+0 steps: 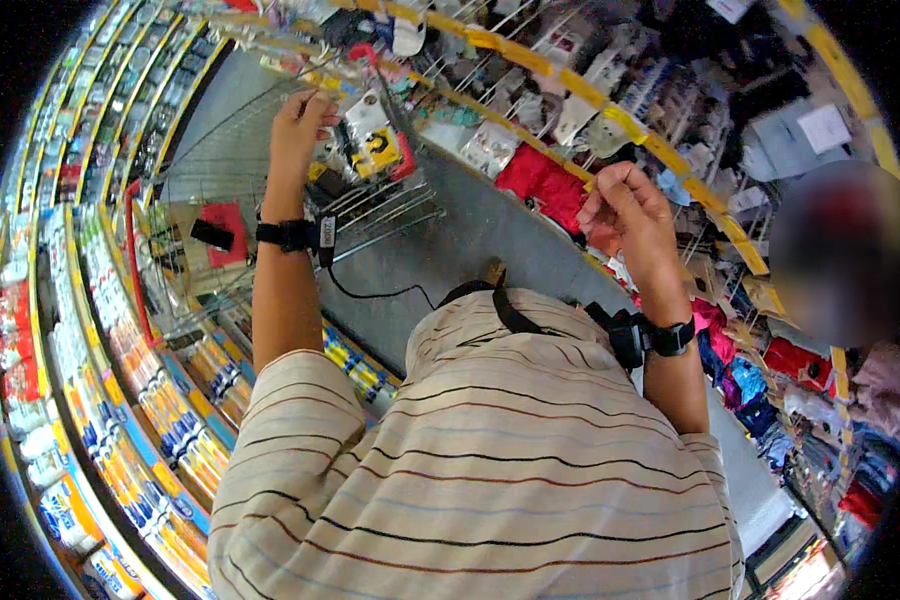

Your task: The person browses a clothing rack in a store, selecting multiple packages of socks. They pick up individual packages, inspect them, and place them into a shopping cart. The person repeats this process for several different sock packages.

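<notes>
My left hand (307,116) is raised over a wire shopping cart (136,262) with red plastic parts. Its fingers are curled, and whether anything is between them I cannot tell. Just right of those fingers, yellow-and-white packaged goods (379,144) lie in the cart. Farther left in it, a dark flat object (212,235) overlaps a red flat item (232,225). My right hand (628,202) hovers by the hanging goods on the right, fingers bent near red packaged textiles (541,187). Its fingertips look close to a yellow edge strip; contact is unclear. Both wrists wear black strapped devices.
Shelves (109,390) of packaged goods with yellow edge strips curve along the left. Racks (645,127) of hanging goods line the right, above folded clothing (750,382). Grey floor (465,217) runs between them. A cable (375,292) trails from the left wrist device.
</notes>
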The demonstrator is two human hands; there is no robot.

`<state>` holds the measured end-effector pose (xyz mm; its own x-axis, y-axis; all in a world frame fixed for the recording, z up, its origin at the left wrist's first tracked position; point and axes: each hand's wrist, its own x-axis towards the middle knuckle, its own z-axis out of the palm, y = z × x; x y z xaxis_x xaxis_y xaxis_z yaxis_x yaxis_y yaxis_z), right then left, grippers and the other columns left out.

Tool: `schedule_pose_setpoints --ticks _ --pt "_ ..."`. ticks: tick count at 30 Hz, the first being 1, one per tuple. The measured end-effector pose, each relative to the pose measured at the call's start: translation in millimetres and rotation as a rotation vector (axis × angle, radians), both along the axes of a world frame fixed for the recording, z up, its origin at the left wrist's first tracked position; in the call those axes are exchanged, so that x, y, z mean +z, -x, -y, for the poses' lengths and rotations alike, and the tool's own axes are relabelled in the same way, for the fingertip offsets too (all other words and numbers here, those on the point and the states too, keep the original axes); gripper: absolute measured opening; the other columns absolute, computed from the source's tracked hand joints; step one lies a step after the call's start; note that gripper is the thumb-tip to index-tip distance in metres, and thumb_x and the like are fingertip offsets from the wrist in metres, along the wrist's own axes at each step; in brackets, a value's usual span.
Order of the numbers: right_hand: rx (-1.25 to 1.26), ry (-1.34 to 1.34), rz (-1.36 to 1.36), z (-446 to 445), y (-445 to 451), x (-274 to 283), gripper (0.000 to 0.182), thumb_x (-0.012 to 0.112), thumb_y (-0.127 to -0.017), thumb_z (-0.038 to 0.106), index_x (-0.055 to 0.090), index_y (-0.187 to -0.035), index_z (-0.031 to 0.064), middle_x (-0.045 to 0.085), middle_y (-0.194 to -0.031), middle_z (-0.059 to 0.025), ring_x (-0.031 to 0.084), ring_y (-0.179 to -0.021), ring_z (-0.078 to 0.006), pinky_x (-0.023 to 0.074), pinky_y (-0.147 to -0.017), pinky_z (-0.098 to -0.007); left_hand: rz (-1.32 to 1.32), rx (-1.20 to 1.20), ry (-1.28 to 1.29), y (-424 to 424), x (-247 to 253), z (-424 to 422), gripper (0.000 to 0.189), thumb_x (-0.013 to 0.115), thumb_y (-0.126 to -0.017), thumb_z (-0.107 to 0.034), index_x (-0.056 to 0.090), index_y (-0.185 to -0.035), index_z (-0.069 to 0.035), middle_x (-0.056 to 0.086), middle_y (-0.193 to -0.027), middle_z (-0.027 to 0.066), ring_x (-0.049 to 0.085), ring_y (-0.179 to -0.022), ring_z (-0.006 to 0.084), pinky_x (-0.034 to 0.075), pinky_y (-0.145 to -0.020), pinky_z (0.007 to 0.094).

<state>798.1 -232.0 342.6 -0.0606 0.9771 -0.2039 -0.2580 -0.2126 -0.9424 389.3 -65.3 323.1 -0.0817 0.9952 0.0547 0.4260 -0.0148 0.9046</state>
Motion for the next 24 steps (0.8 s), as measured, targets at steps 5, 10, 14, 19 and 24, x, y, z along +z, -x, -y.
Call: schedule_pose_setpoints --ticks 5,10,14,19,24 --pt "0.023 0.056 -0.084 -22.2 32.0 -20.0 0.019 0.056 -0.1 0.024 0.058 -0.097 0.0048 0.063 -0.078 -0.006 0.062 -0.072 -0.0158 0.0521 -0.068 -0.0307 -0.029 0.019 0.2 53.9 -64.4 -22.4 0.029 0.058 -0.094 -0.029 0.066 -0.102 -0.002 0.069 -0.084 0.0059 0.066 -0.074 0.0134 0.048 -0.057 0.0287" --pt "0.04 0.069 -0.009 -32.2 53.2 -26.8 0.02 0.057 -0.1 0.025 0.058 -0.098 0.0052 0.063 -0.079 -0.0054 0.063 -0.073 -0.0158 0.0524 -0.068 -0.0308 -0.366 -0.127 0.259 61.6 -130.8 -30.1 0.035 0.059 -0.09 -0.032 0.068 -0.092 0.002 0.066 -0.075 0.0102 0.062 -0.063 0.0216 0.047 -0.056 0.0366" --pt "0.015 0.109 0.03 -36.6 63.4 -26.8 0.019 0.057 -0.1 0.025 0.058 -0.098 0.0058 0.062 -0.079 -0.0048 0.063 -0.073 -0.0157 0.0525 -0.068 -0.031 -0.931 -0.593 -0.008 111.6 -226.1 -55.0 0.033 0.066 -0.085 -0.028 0.067 -0.094 0.004 0.065 -0.076 0.0138 0.065 -0.067 0.0272 0.051 -0.057 0.0403" --pt "-0.01 0.114 0.027 -38.1 67.7 -38.6 0.019 0.057 -0.099 0.025 0.059 -0.097 0.0058 0.063 -0.08 -0.0042 0.063 -0.072 -0.0154 0.0524 -0.067 -0.0306 -0.672 -0.498 0.218 105.7 -257.9 -67.0 0.032 0.071 -0.083 -0.024 0.064 -0.092 0.006 0.063 -0.072 0.0131 0.065 -0.064 0.0297 0.048 -0.048 0.0442" --pt "-0.009 0.104 0.067 -40.1 70.1 -42.2 0.021 0.056 -0.1 0.026 0.06 -0.095 0.0055 0.064 -0.08 -0.0035 0.063 -0.072 -0.0147 0.0527 -0.068 -0.0296 -0.315 -0.345 0.364 99.2 -276.6 -65.5 0.029 0.068 -0.085 -0.022 0.06 -0.077 0.005 0.06 -0.065 0.0121 0.058 -0.051 0.0243 0.041 -0.043 0.039"
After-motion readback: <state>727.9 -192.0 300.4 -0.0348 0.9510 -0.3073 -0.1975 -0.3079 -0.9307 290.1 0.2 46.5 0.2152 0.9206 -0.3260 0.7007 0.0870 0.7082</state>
